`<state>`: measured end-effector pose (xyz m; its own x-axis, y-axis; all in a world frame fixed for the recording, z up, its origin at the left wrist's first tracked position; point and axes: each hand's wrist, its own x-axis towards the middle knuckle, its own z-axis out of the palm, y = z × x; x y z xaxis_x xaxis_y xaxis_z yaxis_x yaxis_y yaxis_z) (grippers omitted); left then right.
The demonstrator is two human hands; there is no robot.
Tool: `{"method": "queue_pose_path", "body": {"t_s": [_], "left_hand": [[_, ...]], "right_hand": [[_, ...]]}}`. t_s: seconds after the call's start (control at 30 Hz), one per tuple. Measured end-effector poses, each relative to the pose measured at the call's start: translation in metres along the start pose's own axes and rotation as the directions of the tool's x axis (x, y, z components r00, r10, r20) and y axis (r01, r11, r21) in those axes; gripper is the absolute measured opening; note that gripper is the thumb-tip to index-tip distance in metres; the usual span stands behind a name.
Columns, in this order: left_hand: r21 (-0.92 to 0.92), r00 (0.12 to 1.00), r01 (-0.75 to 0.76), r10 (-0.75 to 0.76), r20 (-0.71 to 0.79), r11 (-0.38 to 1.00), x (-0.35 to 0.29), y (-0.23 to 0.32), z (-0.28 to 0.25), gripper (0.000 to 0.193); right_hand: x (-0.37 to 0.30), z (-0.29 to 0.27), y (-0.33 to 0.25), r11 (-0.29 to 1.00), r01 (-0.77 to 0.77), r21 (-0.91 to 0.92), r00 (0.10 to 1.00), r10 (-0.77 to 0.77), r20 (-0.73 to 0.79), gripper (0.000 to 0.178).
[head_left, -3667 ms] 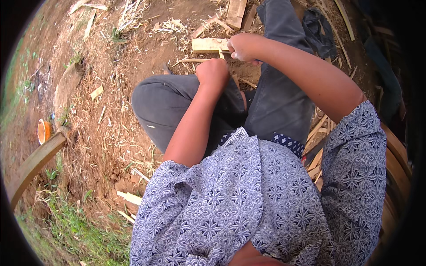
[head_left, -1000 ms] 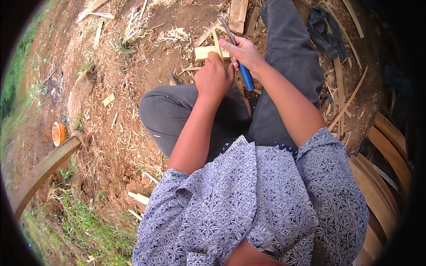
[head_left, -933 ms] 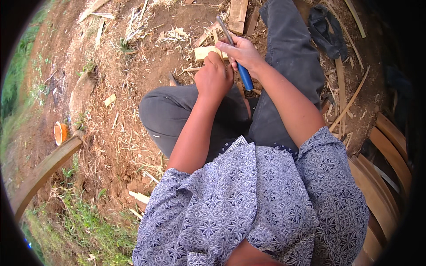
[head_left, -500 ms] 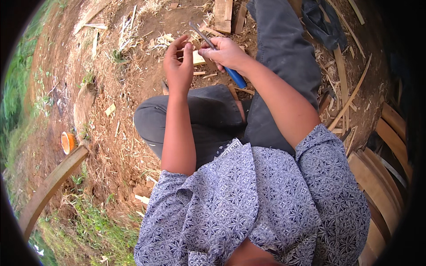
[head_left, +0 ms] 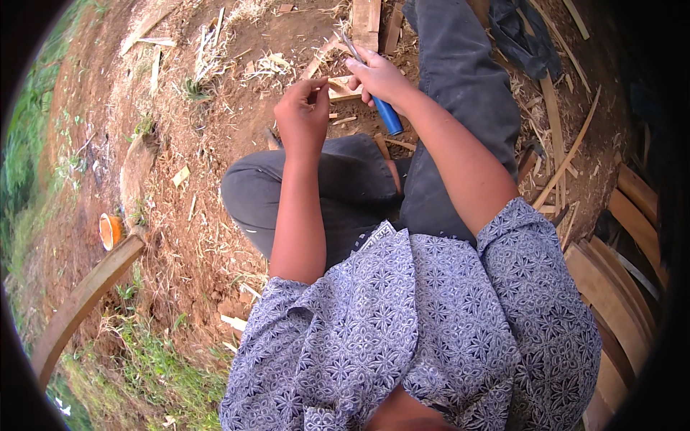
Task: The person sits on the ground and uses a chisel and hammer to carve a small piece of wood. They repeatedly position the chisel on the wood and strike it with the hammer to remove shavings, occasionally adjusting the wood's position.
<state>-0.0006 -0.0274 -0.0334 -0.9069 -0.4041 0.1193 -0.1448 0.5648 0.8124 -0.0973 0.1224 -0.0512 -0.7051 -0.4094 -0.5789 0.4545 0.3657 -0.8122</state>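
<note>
My right hand is wrapped round a knife with a narrow grey blade and a long blue handle. The blade points away from me and slightly left. My left hand is just left of it, thumb and fingertips pressed together. What they pinch, if anything, is too small to make out. A pale piece of wood lies between the two hands, partly covered by my right fingers. Whether either hand touches it I cannot tell.
My bent left leg and outstretched right leg flank the work. Wood shavings litter the brown soil. Boards lie ahead, a black plastic bag far right, stacked planks at right, and a beam at left.
My right hand and the knife have moved a little right and away from me. The left hand has shifted right, and its spread fingers have closed together.
</note>
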Motion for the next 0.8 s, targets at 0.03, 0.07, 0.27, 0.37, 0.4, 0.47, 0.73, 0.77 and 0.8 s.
{"method": "queue_pose_path", "body": {"t_s": [0.03,0.07,0.27,0.37,0.4,0.47,0.73,0.77,0.8], "left_hand": [[0.034,1.0,0.005,-0.006,0.015,0.999,-0.003,-0.001,-0.002,0.012],[0.05,1.0,-0.003,0.002,0.02,0.999,-0.008,-0.004,-0.003,0.011],[0.373,0.995,-0.086,0.061,0.078,0.924,-0.032,0.004,-0.018,0.006],[0.461,0.989,-0.127,0.075,0.129,0.878,-0.045,0.004,-0.023,0.005],[0.48,0.986,-0.134,0.07,0.149,0.867,-0.049,0.003,-0.024,0.005],[0.488,0.979,-0.177,0.104,0.173,0.855,-0.055,-0.002,-0.025,0.005],[0.384,0.952,-0.272,0.189,0.241,0.882,-0.057,-0.006,-0.017,0.008],[0.375,0.95,-0.282,0.201,0.241,0.883,-0.056,-0.007,-0.016,0.008],[0.365,0.947,-0.291,0.212,0.241,0.884,-0.056,-0.008,-0.014,0.009]], "right_hand": [[-0.004,0.0,-0.002,0.999,-0.023,-0.025,0.999,0.023,0.026,0.064],[-0.007,-0.001,-0.003,0.998,-0.045,-0.051,0.998,0.047,0.051,0.066],[-0.023,-0.004,0.009,0.955,-0.141,-0.262,0.963,0.194,0.187,0.053],[-0.038,-0.003,0.011,0.926,-0.167,-0.338,0.946,0.247,0.21,0.049],[-0.045,-0.003,0.011,0.92,-0.159,-0.358,0.95,0.242,0.198,0.043],[-0.058,-0.003,0.004,0.906,-0.142,-0.399,0.943,0.247,0.225,0.041],[-0.093,-0.004,-0.017,0.877,-0.08,-0.473,0.947,0.215,0.238,0.041],[-0.091,-0.005,-0.017,0.866,-0.061,-0.497,0.946,0.209,0.248,0.041],[-0.086,-0.007,-0.016,0.853,-0.042,-0.52,0.944,0.204,0.259,0.041]]}}
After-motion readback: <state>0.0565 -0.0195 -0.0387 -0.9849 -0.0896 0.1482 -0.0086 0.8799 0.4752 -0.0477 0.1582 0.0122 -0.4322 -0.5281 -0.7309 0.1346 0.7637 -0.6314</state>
